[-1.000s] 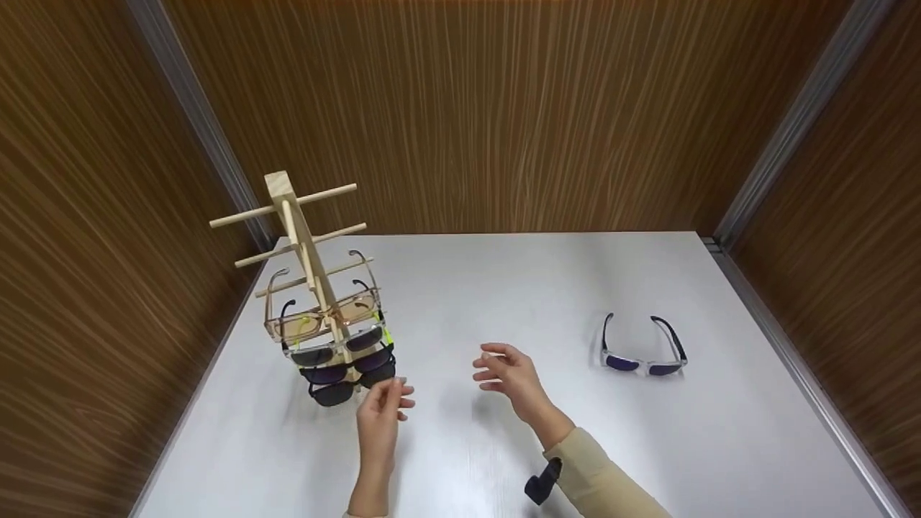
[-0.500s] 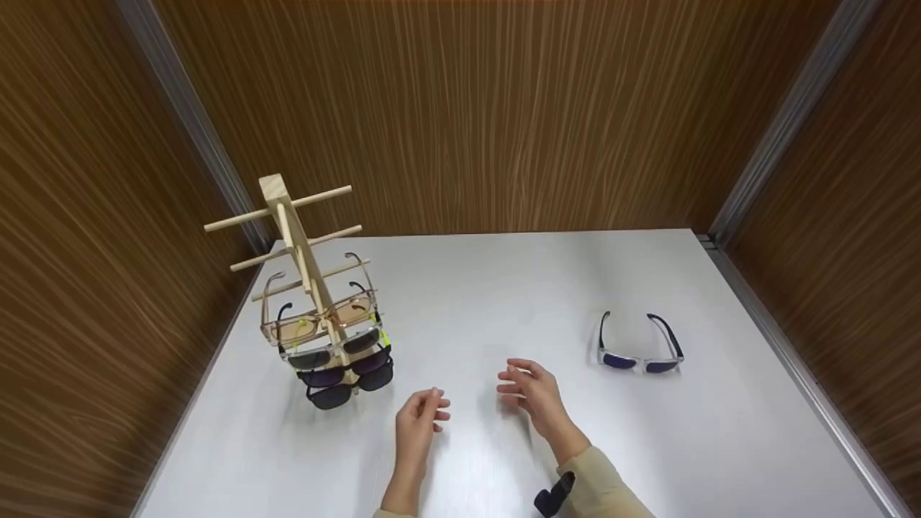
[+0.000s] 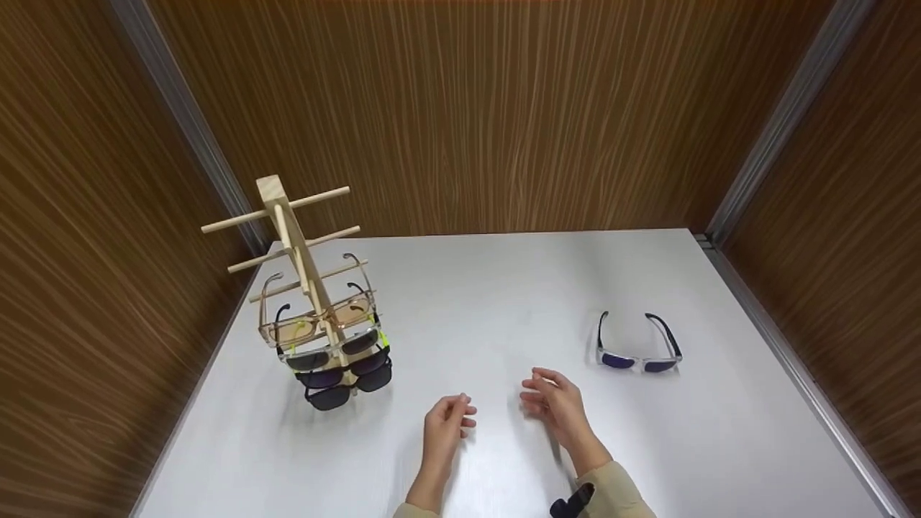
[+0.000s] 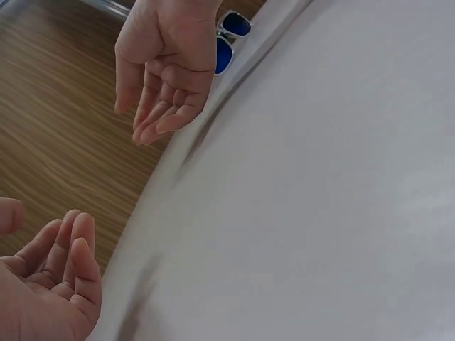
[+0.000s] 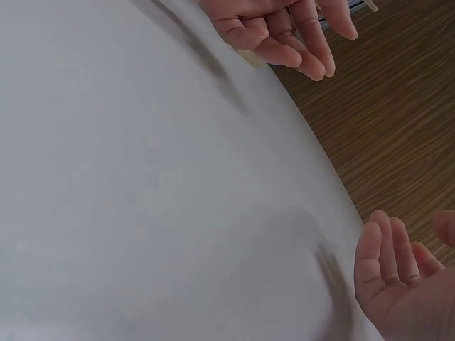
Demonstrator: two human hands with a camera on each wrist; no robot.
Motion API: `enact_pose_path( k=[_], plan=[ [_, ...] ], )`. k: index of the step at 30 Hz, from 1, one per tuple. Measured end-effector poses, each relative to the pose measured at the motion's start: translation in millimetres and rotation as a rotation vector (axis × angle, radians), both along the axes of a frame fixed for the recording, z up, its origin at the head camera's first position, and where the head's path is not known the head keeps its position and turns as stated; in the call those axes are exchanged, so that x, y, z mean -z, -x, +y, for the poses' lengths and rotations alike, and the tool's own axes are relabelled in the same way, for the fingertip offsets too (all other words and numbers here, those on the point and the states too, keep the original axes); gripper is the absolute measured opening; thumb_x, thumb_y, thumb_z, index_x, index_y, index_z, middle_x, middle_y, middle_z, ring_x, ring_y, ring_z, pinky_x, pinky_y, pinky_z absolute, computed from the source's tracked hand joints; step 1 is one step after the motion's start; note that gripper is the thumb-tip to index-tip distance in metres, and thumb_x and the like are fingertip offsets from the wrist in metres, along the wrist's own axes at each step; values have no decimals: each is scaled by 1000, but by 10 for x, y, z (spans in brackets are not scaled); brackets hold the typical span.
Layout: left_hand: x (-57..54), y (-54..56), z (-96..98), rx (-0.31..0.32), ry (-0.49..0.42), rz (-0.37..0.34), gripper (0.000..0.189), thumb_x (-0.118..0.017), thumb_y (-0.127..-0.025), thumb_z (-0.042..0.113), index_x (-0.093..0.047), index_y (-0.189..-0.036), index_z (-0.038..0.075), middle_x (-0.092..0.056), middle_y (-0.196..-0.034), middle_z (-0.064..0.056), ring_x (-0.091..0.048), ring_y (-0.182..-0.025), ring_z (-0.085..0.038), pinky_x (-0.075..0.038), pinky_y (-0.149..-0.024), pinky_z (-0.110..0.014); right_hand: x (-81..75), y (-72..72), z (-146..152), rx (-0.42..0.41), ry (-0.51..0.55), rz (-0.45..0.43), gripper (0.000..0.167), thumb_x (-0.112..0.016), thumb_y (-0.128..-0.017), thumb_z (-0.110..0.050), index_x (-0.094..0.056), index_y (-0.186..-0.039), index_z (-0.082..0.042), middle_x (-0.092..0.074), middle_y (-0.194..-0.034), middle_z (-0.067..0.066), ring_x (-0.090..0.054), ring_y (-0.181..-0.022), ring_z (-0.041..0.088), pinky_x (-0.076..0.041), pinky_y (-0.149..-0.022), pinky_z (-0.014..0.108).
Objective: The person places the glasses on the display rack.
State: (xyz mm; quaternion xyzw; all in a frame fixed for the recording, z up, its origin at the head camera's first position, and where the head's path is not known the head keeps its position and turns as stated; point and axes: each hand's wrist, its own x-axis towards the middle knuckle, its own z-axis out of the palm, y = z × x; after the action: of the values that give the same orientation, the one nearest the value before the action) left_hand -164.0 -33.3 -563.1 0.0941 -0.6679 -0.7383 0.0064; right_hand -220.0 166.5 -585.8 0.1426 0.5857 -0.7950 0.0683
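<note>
Above the front middle of the white table, my left hand [image 3: 444,430] hangs with loosely bent fingers and nothing in them. To its right is my right hand [image 3: 565,410], also holding nothing, its fingers relaxed and pointing toward the left hand. A pair of sunglasses [image 3: 639,363] with a clear frame, dark temples and blue lenses lies unfolded on the table, beyond and right of the right hand. To the left stands a wooden eyewear rack [image 3: 298,252]. Glasses with tan lenses [image 3: 295,332] hang on it above several dark-lensed sunglasses [image 3: 332,398]. The upper pegs are bare.
The white table [image 3: 489,302] is enclosed by wood-grain panels [image 3: 460,115] at the back and both sides. Metal strips run along the corners. A black strap device [image 3: 572,501] sits at the right sleeve's cuff.
Both hands have moved right and slightly toward the front edge, the left one away from the rack. The head view has shifted a little. Rack and glasses stay put.
</note>
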Motion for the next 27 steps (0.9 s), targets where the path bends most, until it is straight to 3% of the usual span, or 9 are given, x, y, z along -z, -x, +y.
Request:
enact_pose_path(
  k=[5,10,14,20,25,27],
  plan=[
    [248,135,99,18,-12,-1,30,-54,-95,23,-60,-103,-6,-65,-86,-13,-63,-76,-32,-51,-63,-37,22,-23,163,37,3,6,43,-58,-93,-14,-44,-127,7,-65,-96,16,-66,-78,25,-54,-65,36],
    [315,168,200,37,-17,-2,34,-55,-94,27,-60,-103,-5,-65,-86,-11,-63,-75,-27,-51,-61,-32,60,-69,354,95,18,-15,41,-58,-92,-14,-44,-126,6,-65,-95,14,-66,-79,23,-54,-64,34],
    [274,158,267,63,-34,2,32,-54,-95,24,-59,-104,-6,-65,-87,-13,-63,-76,-31,-51,-63,-36,87,-119,493,116,30,-37,41,-56,-94,-13,-42,-128,5,-66,-93,11,-66,-78,20,-54,-64,33],
    [8,104,381,100,-60,-21,28,-53,-96,18,-59,-101,-9,-65,-86,-15,-62,-80,-38,-51,-67,-43,93,-168,689,133,46,-43,43,-55,-94,-14,-38,-130,5,-66,-91,9,-66,-78,19,-54,-68,34],
    [-18,94,476,111,-77,-12,27,-53,-95,18,-59,-99,-8,-66,-84,-14,-63,-77,-34,-52,-65,-39,70,-197,851,128,37,-61,44,-54,-95,-14,-36,-131,4,-67,-91,7,-66,-80,18,-54,-72,34],
    [70,134,522,111,-75,-16,29,-54,-95,20,-59,-99,-8,-66,-84,-13,-64,-75,-32,-52,-64,-38,58,-206,911,129,32,-69,43,-53,-95,-15,-36,-131,3,-67,-90,6,-65,-80,18,-54,-73,34]
  ],
)
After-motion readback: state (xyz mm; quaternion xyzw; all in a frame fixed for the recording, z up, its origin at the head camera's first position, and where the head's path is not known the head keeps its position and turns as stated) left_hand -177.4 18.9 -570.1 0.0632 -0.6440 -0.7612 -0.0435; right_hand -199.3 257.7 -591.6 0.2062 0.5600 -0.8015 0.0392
